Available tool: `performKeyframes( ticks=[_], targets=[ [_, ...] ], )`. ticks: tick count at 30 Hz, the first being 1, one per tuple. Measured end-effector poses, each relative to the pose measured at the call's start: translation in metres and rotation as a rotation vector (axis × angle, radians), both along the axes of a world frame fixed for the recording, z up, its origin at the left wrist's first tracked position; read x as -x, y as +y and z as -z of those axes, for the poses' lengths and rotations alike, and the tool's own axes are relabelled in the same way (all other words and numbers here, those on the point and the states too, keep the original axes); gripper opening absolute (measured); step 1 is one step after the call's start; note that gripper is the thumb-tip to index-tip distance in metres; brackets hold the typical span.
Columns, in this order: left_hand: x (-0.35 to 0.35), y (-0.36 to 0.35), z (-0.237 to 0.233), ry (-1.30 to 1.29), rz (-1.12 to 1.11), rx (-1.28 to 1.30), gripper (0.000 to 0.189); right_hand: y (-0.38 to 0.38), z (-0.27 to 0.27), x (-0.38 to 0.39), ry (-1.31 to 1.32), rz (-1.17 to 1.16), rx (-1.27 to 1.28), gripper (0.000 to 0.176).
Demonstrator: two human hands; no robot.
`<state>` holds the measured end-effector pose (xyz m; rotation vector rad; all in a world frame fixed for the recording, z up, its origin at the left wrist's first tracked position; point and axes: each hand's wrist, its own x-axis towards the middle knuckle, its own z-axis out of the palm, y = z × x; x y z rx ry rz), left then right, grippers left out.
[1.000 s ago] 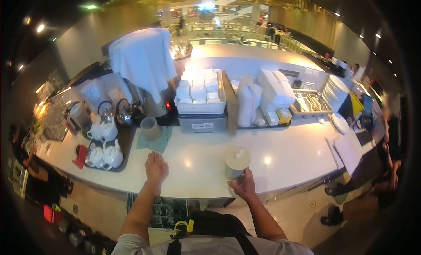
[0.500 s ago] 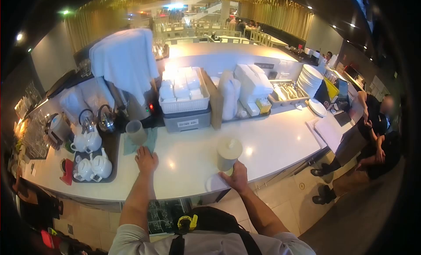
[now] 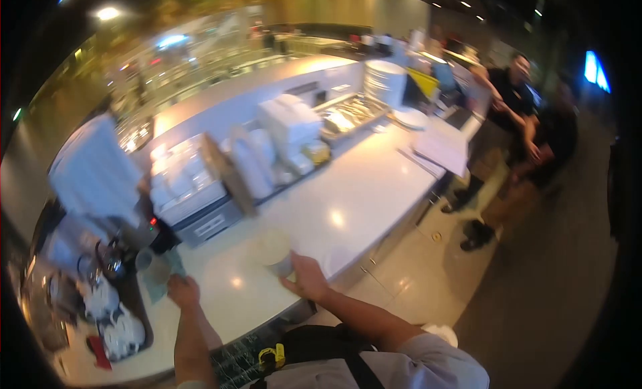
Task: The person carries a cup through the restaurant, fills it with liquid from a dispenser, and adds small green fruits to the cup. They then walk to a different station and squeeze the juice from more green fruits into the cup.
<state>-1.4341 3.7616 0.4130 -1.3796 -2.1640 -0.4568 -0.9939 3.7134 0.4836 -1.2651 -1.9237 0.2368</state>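
Note:
My right hand [image 3: 305, 275] is closed at the near side of a pale, translucent lidded pitcher [image 3: 271, 247], low over the front of the white counter. The pitcher is blurred, and my fingers cover its grip. On the left, my left hand [image 3: 183, 291] rests at the near edge of a pale green cloth [image 3: 154, 290], its fingers smeared by motion. A translucent, lidless cup-like container [image 3: 144, 261] stands on that cloth, just beyond my fingers. Left of it, a dark tray [image 3: 142, 317] bears several white teapots [image 3: 123, 330].
A crate of white cups [image 3: 184, 175] sits on a grey bin [image 3: 210, 225] at the counter's back. Beyond are white stacks [image 3: 289, 121], a cutlery tray [image 3: 348, 115] and plates [image 3: 384, 85]. A red object [image 3: 98, 353] lies front left. Two people [image 3: 518, 101] stand at right.
The view has swung right and tilted, so the counter now slants and everything is blurred. My right hand remains at the pitcher, and my left hand remains beside the cloth.

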Motion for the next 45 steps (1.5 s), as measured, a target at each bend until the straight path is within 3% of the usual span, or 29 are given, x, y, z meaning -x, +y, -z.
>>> performKeyframes(
  ticks=[4, 15, 18, 22, 30, 42, 45],
  targets=[
    [-0.038, -0.01, -0.04, -0.105, 0.078, 0.074, 0.049, -0.005, 0.003, -0.002, -0.09, 0.043, 0.055, 0.081],
    [-0.058, 0.002, -0.016, -0.079, 0.081, 0.096, 0.045, -0.007, -0.012, -0.004, -0.154, 0.022, 0.244, 0.082],
    [-0.081, -0.004, -0.029, -0.019, 0.097, 0.027, 0.053, -0.002, 0.002, -0.001, -0.105, 0.025, 0.12, 0.084],
    [-0.111, -0.011, -0.047, -0.166, 0.143, 0.011, 0.044, -0.002, 0.004, 0.001, -0.11, 0.014, 0.143, 0.086],
    [-0.147, -0.016, -0.052, -0.147, 0.18, -0.034, 0.046, -0.002, 0.005, 0.001, -0.165, 0.005, 0.147, 0.087],
    [-0.157, -0.041, -0.061, -0.266, 0.32, 0.147, 0.055, -0.001, 0.005, 0.002, -0.157, -0.005, 0.161, 0.084],
    [-0.151, -0.059, -0.048, -0.333, 0.454, -0.037, 0.054, -0.004, 0.002, 0.001, -0.11, -0.004, 0.105, 0.083]
  ],
)
